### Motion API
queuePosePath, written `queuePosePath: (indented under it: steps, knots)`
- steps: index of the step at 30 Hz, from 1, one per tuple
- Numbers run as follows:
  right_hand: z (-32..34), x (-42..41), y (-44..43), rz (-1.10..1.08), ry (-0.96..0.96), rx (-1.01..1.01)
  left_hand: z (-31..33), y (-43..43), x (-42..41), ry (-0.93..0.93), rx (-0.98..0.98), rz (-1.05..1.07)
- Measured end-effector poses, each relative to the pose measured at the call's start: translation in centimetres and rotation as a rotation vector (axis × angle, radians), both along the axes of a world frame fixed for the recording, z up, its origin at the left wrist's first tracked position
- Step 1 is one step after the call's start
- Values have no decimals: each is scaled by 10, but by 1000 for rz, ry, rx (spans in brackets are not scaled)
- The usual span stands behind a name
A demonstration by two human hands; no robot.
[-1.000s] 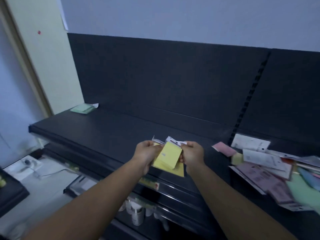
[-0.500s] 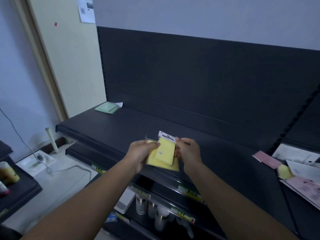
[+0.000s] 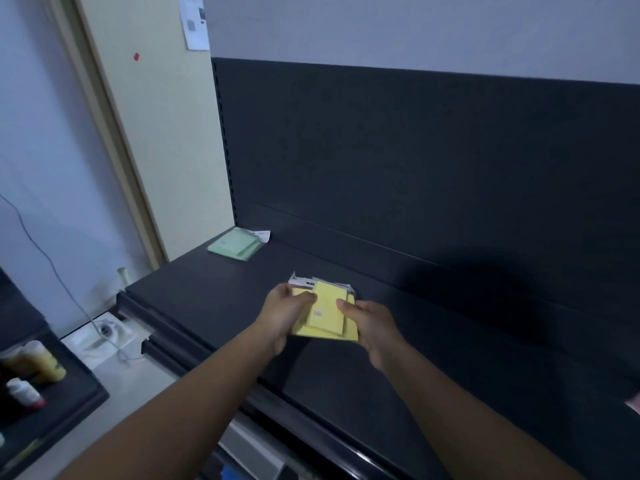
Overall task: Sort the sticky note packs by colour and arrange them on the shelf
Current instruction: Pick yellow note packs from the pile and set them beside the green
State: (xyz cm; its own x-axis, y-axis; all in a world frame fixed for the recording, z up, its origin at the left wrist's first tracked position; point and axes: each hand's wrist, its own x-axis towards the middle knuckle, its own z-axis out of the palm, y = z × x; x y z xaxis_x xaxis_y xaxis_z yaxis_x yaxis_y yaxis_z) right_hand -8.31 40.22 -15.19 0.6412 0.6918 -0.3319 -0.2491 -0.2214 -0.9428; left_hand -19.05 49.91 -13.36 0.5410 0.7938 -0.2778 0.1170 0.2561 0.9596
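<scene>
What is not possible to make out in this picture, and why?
Head view: number of yellow packs; they overlap, and the left hand and right hand cover their edges.
Head view: print on top pack, too small.
Head view: pink thing, cut off by the right edge.

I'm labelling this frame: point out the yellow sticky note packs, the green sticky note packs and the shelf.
yellow sticky note packs [image 3: 329, 303], head view, face of top pack
green sticky note packs [image 3: 235, 244], head view, top pack's middle
shelf [image 3: 450, 358], head view, bare top surface

both hands [image 3: 332, 320] grip yellow packs [image 3: 327, 311] above the dark shelf [image 3: 214, 299].
</scene>
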Motion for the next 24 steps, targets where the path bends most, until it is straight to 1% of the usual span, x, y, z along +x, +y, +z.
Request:
queuePosePath:
  steps: [5, 8, 11, 13, 15, 18, 20, 24]
  knots:
    - [-11, 14, 40, -15, -116, -8, -12, 41, 7, 130, 32, -105]
    - [-21, 17, 64, -26, -182, -20, -21, 67, 11, 220, 144, -139]
    - [-30, 22, 90, -46, -283, -31, -26, 95, 17, 189, 214, -155]
    - [-36, 21, 108, -71, -377, -73, -30, 113, 21, 159, 218, -198]
    - [-40, 22, 127, -116, -435, -113, -35, 134, 26, 163, 268, -248]
    - [-46, 27, 149, -168, -535, -212, -41, 157, 35, 155, 319, -272]
    - [-52, 30, 159, -214, -681, -324, -46, 167, 43, 154, 372, -275]
    - [-64, 28, 170, -263, -955, -502, -61, 181, 54, 245, 612, -280]
